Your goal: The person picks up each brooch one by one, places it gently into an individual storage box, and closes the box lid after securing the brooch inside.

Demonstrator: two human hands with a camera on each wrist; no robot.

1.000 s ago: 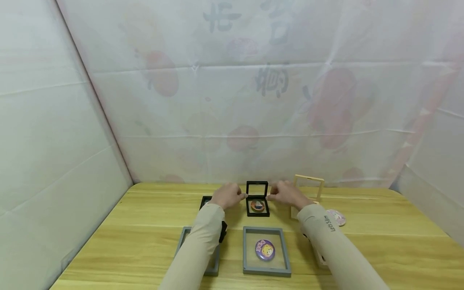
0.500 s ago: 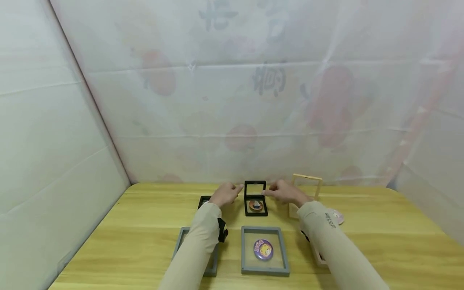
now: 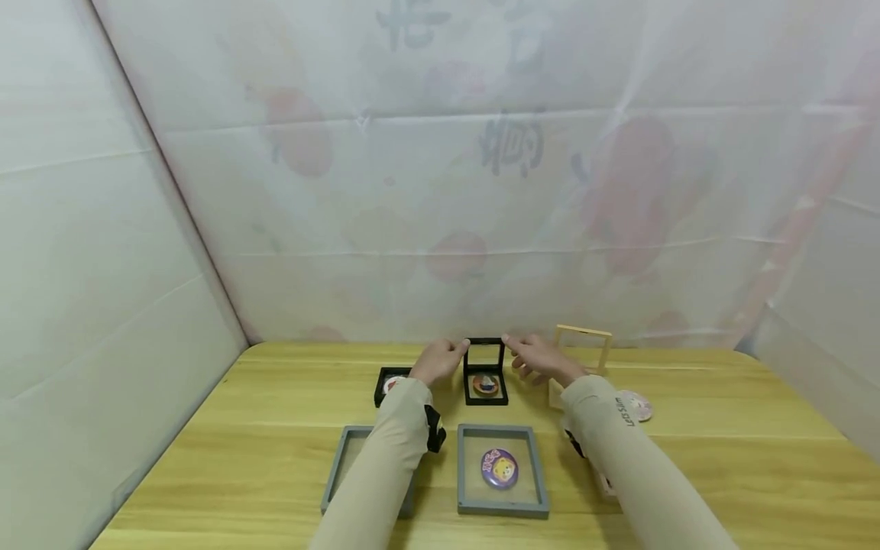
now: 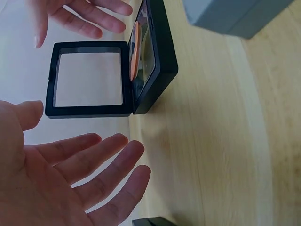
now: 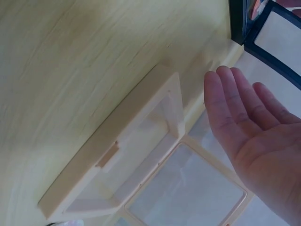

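Note:
A small black hinged display frame [image 3: 486,401] lies at the middle back of the table, its lid [image 4: 89,45] standing upright. In its base sits a round orange badge [image 3: 485,384]. My left hand [image 3: 440,361] is beside the lid's left edge, thumb near the upper corner; the left wrist view shows its fingers [image 4: 104,155] spread and holding nothing. On the opposite side my right hand [image 3: 541,359] has its thumb and index finger near the lid's upper right corner. Its other fingers [image 5: 235,106] are loosely bent with nothing in them.
A grey frame [image 3: 503,510] with a purple badge [image 3: 499,468] lies in front. Another grey frame [image 3: 334,473] is partly under my left sleeve, and a black frame [image 3: 379,386] is behind it. An opened light wooden-coloured frame [image 5: 117,136] and a pink badge [image 3: 635,406] are at right.
Both hands have moved up from low beside the lid, near its hinge, to its upper corners. The black frame and its badge stay in place.

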